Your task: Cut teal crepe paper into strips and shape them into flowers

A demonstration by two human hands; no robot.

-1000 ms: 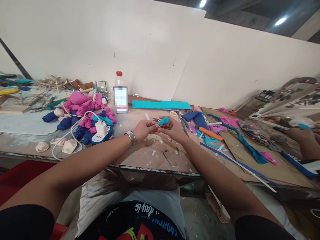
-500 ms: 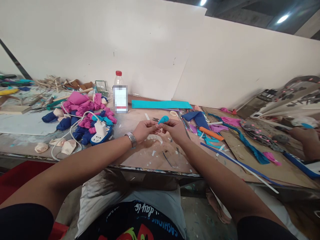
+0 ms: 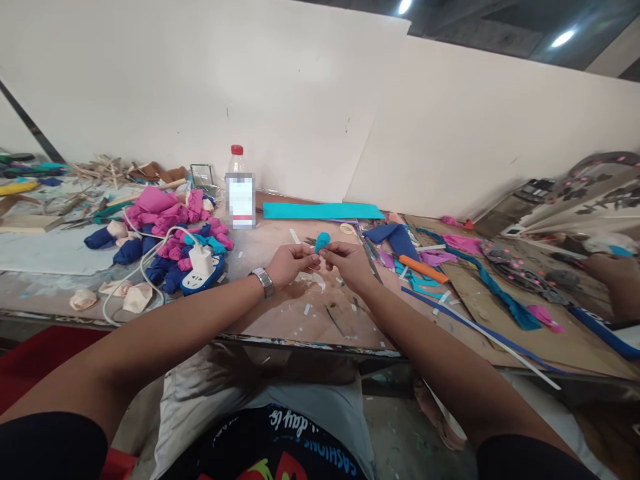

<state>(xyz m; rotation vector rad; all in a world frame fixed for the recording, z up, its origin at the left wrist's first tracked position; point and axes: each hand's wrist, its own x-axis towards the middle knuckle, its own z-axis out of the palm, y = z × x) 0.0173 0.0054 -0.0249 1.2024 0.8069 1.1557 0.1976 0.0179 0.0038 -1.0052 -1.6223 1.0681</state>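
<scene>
A small rolled piece of turquoise foam (image 3: 322, 241) stands between my fingertips above the wooden worktable (image 3: 280, 303). My left hand (image 3: 289, 263), with a metal watch on the wrist, pinches it from the left. From the right, my right hand (image 3: 349, 261) pinches the same roll. Both hands meet over the middle of the table, just in front of a flat turquoise foam sheet (image 3: 321, 211).
A red-capped bottle (image 3: 241, 189) stands behind my hands. A heap of pink, blue and turquoise foam rolls (image 3: 165, 230) and a power strip with a white charger (image 3: 201, 268) lie left. Coloured foam strips (image 3: 425, 267) and scraps lie right. Another person's arm (image 3: 613, 283) rests at the far right.
The turquoise roll has turned from lying sideways to standing more upright between my fingers. Both hands have stayed over the same part of the table.
</scene>
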